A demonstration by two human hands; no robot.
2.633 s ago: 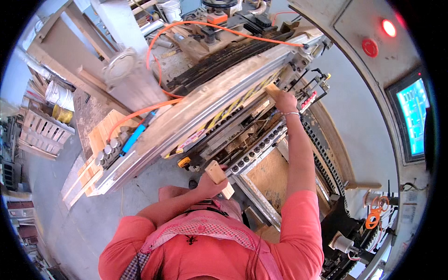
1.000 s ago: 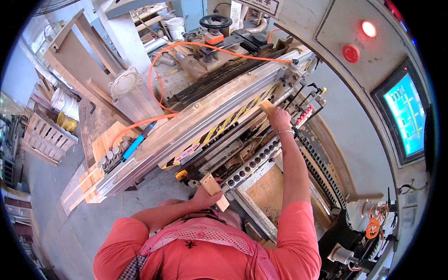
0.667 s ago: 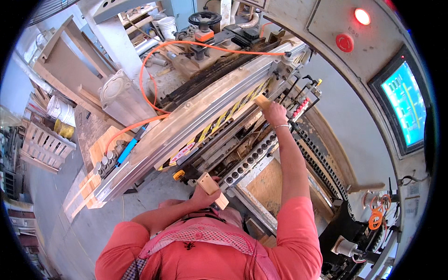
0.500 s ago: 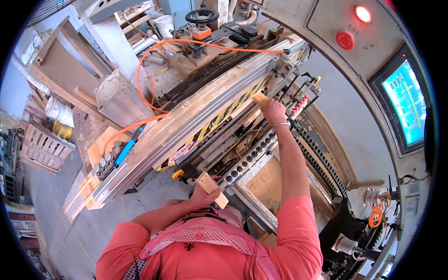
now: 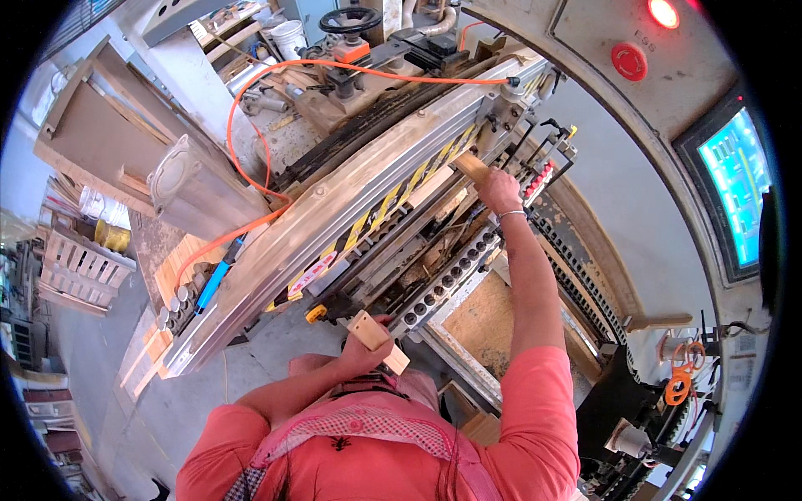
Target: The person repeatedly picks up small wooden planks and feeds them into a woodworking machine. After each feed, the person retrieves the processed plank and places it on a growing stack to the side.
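View's shifted slightly, L hand (image 5: 364, 356) & R hand (image 5: 501, 192) gripping wood pcs (image 5: 368, 331), striped beam (image 5: 383, 213) & orange hose (image 5: 401, 76) beyond.

One long beam (image 5: 351, 184) is the landmark. Near side of the beam: two hands, one left hand (image 5: 363, 355) and one right hand (image 5: 499, 190); one wooden strip (image 5: 472, 167) in the right; at least one drilled wooden block (image 5: 368, 330) in the left, a second being uncertain; one bracelet (image 5: 511, 214); about ten black knobs (image 5: 448, 280). Far side: one handwheel (image 5: 351, 28); one white bucket (image 5: 288, 37). Beyond its left end: one slatted crate (image 5: 83, 267); one yellow spool (image 5: 111, 236). To its right: one screen (image 5: 735, 179); one red button (image 5: 629, 61).
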